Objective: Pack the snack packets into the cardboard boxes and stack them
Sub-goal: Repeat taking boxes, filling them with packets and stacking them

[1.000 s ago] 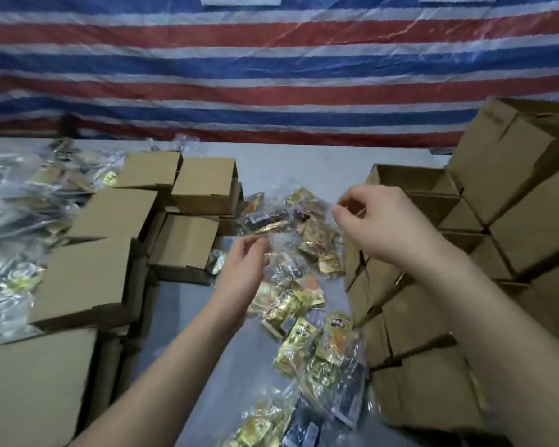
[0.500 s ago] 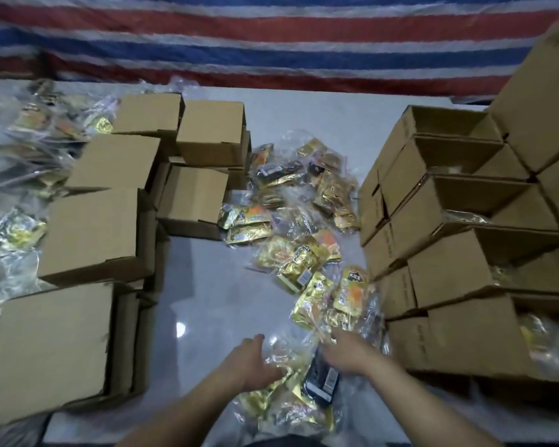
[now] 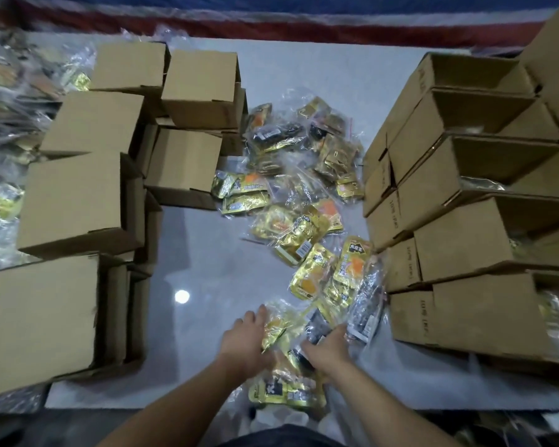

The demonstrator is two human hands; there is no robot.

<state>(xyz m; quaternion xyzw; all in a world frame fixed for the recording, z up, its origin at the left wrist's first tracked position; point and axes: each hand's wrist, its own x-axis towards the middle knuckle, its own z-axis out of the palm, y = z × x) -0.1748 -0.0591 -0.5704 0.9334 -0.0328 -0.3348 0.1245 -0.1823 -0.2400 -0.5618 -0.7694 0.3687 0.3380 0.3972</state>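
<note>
A clear bag of gold and black snack packets (image 3: pixel 283 329) lies near the table's front edge. My left hand (image 3: pixel 244 341) grips its left side and my right hand (image 3: pixel 331 346) grips its right side, fingers curled onto the plastic. More such snack bags (image 3: pixel 299 227) trail up the middle of the table. To the right stands a stepped stack of open cardboard boxes (image 3: pixel 465 240), some with bags showing inside. Closed cardboard boxes (image 3: pixel 75 201) are stacked on the left.
The white table (image 3: pixel 207 269) shows between the two box stacks. Another heap of bagged packets (image 3: pixel 0 201) lies at the far left behind the closed boxes. A red, white and blue striped tarp (image 3: pixel 271 24) hangs at the back.
Both hands dropped from the middle of the pile to the near edge and took hold of the nearest bag. The view tilted down toward the table.
</note>
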